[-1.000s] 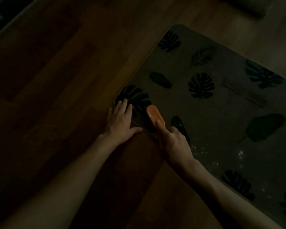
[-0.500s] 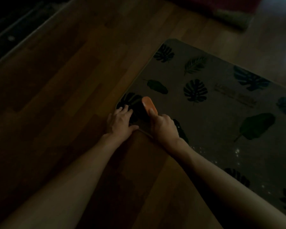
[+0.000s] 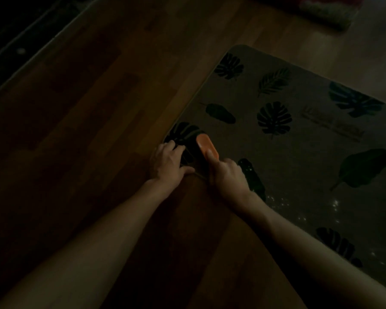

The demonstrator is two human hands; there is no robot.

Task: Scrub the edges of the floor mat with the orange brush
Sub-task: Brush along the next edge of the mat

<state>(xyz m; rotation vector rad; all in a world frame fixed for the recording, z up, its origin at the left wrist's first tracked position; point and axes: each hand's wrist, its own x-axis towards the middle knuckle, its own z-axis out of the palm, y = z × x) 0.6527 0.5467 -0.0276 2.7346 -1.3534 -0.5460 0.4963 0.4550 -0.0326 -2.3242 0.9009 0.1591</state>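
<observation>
The scene is very dark. A grey floor mat (image 3: 299, 152) printed with dark leaves lies on the wooden floor, filling the right half of the view. My right hand (image 3: 228, 175) is shut on the orange brush (image 3: 206, 147), index finger laid along its back, and the brush rests on the mat just inside the near left corner. My left hand (image 3: 168, 162) presses flat on that corner, fingers spread over a leaf print, thumb along the near edge. Small wet glints dot the mat to the right of my right wrist.
Wooden floorboards (image 3: 98, 130) spread to the left and below the mat. A pale shaggy rug (image 3: 328, 12) lies at the top right. A dark threshold or rail (image 3: 31, 47) runs diagonally across the top left corner.
The brush and my right hand slid forward and left along the mat's corner, closer to my left hand. My left hand stayed on the corner. The view shifted so the mat sits lower.
</observation>
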